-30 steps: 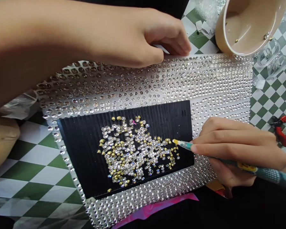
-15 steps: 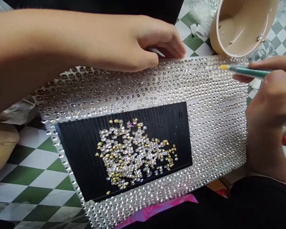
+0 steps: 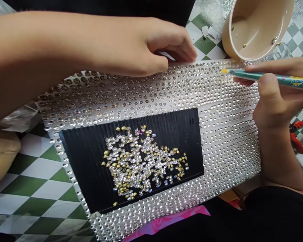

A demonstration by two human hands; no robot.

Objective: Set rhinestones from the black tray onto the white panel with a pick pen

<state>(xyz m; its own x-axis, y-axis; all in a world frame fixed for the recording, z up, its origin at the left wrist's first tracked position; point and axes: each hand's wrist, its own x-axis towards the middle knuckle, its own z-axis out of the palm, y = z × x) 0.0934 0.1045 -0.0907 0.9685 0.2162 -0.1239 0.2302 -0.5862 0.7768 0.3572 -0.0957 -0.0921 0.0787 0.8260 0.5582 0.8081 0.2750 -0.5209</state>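
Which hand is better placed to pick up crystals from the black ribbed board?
Probably the right hand, holding a teal pen with a yellow tip; the left hand only rests on the crystal-studded sheet's far edge.

Room over the rhinestone sheet (image 3: 229,134) below the right hand (image 3: 275,97); cream bowl (image 3: 255,30) blocking the way upward.

The counter (image 3: 37,188) is covered in a green-and-white checkered pattern, showing below the left hand (image 3: 131,47) and again past the right hand (image 3: 280,97). Crumpled bubble wrap (image 3: 213,13) lies just beyond the left hand's fingers, and a beige padded object (image 3: 2,154) sits at the far left. The light is bright and even – a soft sheen across the counter.
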